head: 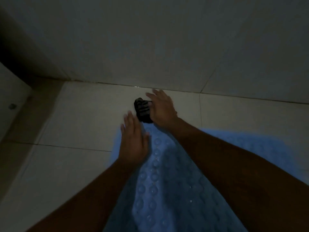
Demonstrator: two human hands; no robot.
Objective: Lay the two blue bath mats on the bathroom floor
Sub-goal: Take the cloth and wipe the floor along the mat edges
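head-worn view, steeply down, close

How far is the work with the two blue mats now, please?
Done: one blue mat lies spread on the tiled floor. In hand: the left hand and right hand, both open, are at its far edge, by a dark striped object. Left: a second mat is not clearly seen in this dim view.

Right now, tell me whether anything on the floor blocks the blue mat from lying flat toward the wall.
Yes: a small dark striped object lies on the tile floor at the blue mat's far end, between it and the wall, beside the right hand.
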